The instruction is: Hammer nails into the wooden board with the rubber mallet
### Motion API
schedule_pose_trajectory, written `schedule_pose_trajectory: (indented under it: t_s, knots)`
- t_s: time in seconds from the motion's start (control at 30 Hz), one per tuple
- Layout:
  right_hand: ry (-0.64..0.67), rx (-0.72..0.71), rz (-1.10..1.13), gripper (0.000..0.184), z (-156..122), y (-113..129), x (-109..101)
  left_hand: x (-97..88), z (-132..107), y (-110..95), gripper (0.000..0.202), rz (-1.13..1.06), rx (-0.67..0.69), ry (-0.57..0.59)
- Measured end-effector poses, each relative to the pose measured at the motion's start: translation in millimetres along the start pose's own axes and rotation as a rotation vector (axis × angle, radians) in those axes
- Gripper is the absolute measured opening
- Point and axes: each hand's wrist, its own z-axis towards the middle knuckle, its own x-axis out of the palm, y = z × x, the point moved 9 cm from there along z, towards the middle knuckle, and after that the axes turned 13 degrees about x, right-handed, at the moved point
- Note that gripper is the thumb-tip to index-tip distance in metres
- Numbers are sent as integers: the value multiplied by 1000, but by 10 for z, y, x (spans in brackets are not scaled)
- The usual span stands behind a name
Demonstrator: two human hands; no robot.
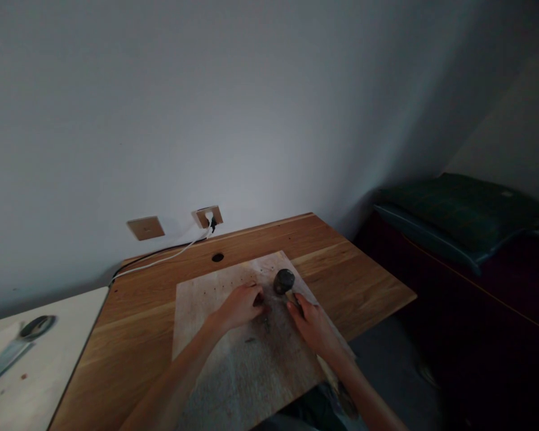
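My right hand (313, 323) is wrapped round the wooden handle of a hammer (284, 281). Its dark, rounded head sits just above the right part of a pale, worn wooden board (215, 365). To the left of the hammer head, my left hand (242, 306) is closed with its fingertips together low over the board. Whatever they pinch is too small and dark to make out. Small dark dots run in a row across the board's far part, and a few tiny dark pieces lie near my left fingers.
Under the board is a brown wooden table (341, 263) with a round cable hole (218, 257). Cables run along the wall to a socket (209, 216). At left, a white surface (49, 365) carries a roll of tape (36, 326). Dark green cushions (462, 209) lie at right.
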Motion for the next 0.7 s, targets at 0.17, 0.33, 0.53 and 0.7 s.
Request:
schedule_pose_trajectory:
  t_s: [0.17, 0.33, 0.53, 0.7]
  knots:
    - [15, -6, 28, 36, 13, -15, 12, 34, -5, 0, 6, -42, -27, -20]
    - [26, 9, 49, 36, 17, -28, 16, -147, -27, 244, 7, -170, -29, -156]
    - [20, 29, 72, 39, 24, -47, 32, -441, 13, 706, 13, -105, -171, -413]
    - [21, 39, 84, 39, 22, -60, 20, -358, 120, 737, 17, -48, -169, -421]
